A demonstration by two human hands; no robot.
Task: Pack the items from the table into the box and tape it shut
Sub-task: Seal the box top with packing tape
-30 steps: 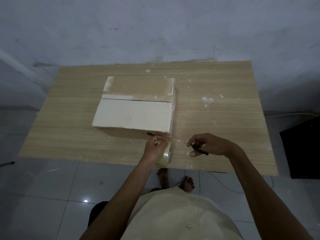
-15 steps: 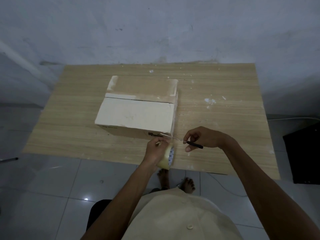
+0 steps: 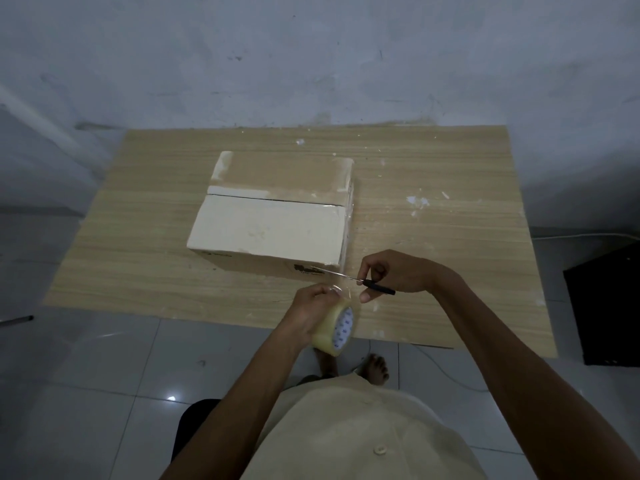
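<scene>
Head view: the closed cardboard box sits mid-table. The left hand curls its fingers round the tape roll, at 6 o'clock from the box's near right corner. The right hand pinches the black handle of a thin cutting tool. The blade's long axis runs from 4 to 10 o'clock, between roll and box, so the right hand probably makes the cut.

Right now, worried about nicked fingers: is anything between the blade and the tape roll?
Yes. The left hand grips the tape roll at its top, its fingers just below the blade held by the right hand. Nothing else visible.
</scene>
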